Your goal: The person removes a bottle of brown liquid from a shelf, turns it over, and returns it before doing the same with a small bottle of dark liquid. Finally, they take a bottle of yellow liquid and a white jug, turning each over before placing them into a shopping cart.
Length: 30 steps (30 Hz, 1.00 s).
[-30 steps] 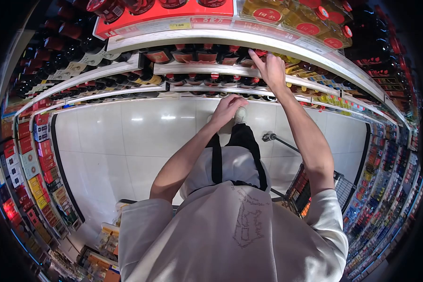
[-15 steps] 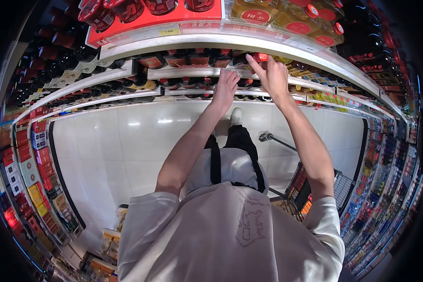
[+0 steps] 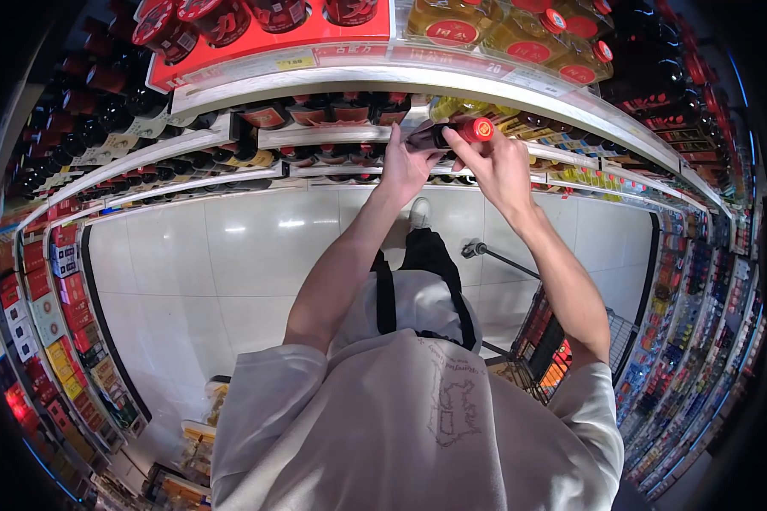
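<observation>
The right hand is closed, thumb and fingers gripping a dark bottle near its red cap. The bottle lies tilted between the two hands, its other end at the half-curled left hand; whether those fingers close around it cannot be told. Beyond both hands, an upper shelf carries red cups and amber bottles.
</observation>
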### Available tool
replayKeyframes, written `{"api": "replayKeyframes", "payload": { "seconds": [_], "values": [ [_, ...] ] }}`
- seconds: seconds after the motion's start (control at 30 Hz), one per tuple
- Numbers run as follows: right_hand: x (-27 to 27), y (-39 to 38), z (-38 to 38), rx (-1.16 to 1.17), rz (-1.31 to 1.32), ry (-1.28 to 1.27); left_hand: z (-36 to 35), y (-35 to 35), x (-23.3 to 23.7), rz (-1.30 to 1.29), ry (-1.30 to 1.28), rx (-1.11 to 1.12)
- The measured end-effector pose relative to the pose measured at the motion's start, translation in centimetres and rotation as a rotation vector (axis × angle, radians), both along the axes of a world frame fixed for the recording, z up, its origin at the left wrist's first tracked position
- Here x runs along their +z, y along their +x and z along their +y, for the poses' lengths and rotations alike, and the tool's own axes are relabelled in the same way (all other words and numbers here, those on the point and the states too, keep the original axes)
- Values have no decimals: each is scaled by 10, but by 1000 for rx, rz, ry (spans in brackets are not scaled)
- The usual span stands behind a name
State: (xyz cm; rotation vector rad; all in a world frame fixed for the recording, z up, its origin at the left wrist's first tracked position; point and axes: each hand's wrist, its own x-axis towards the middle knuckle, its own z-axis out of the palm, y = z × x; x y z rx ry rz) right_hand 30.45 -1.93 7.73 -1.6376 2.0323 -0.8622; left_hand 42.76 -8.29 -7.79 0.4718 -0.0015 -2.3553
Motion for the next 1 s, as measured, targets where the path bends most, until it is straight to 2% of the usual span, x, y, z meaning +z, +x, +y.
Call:
{"api": "replayKeyframes", "payload": {
  "seconds": [0.03,0.17,0.23,0.3,0.37,0.4,0.43,0.5,0.57,0.63,0.67,0.77,0.83,0.97,1.0],
  "values": [
    [5,2,3,-15,-111,51,1,3,8,-1,19,-22],
    [23,11,18,-62,-193,109,14,15,22,93,62,-97],
    [31,9,24,-68,48,63,26,21,33,90,92,-103],
    [39,9,28,-78,85,53,40,29,43,100,174,-119],
    [44,6,31,31,174,-239,55,40,65,60,127,-154],
    [50,6,37,31,159,-136,64,45,73,-1,164,-247],
    [48,5,38,20,161,-135,71,48,81,-62,198,-339],
    [41,4,40,117,-45,-346,89,52,92,-126,201,-387],
    [39,5,45,79,-356,-173,108,58,96,-45,198,-431],
    [41,4,45,-70,-836,75,119,62,118,-12,118,-467],
    [32,2,45,-85,-995,7,124,64,126,-34,83,-479],
    [32,0,47,-98,-1315,23,129,70,148,-51,54,-513],
    [33,4,47,-140,-1393,9,129,74,157,-45,62,-534],
    [43,11,47,-245,-1464,47,128,75,172,-215,-27,-565],
    [45,13,47,-249,-1485,44,130,77,173,-223,-111,-540]
  ]
}}
